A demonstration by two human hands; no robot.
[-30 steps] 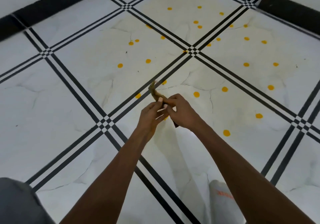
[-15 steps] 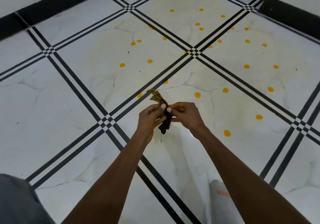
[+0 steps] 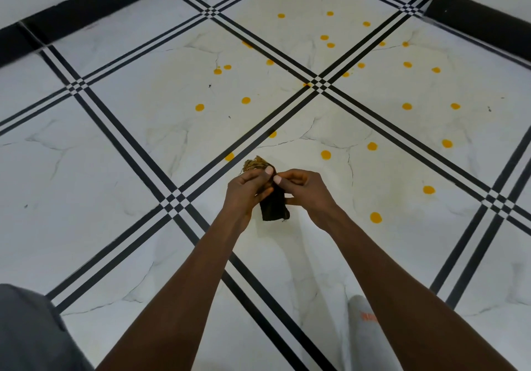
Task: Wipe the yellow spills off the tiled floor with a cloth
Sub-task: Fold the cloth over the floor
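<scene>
Cloth (image 3: 274, 205): dark, small, yellow-stained at its top end; held at frame centre, above the tiled floor (image 3: 115, 169).
Left hand (image 3: 247, 188): fingers pinched closed on the cloth's upper part.
Right hand (image 3: 304, 189): thumb and fingers gripping the same cloth from the other side.
Yellow spills (image 3: 326, 154): many round spots, scattered across the upper and right of the frame.

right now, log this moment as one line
left hand: holds cloth | right hand: holds cloth | cloth: off floor | yellow spots: many unwiped
</scene>
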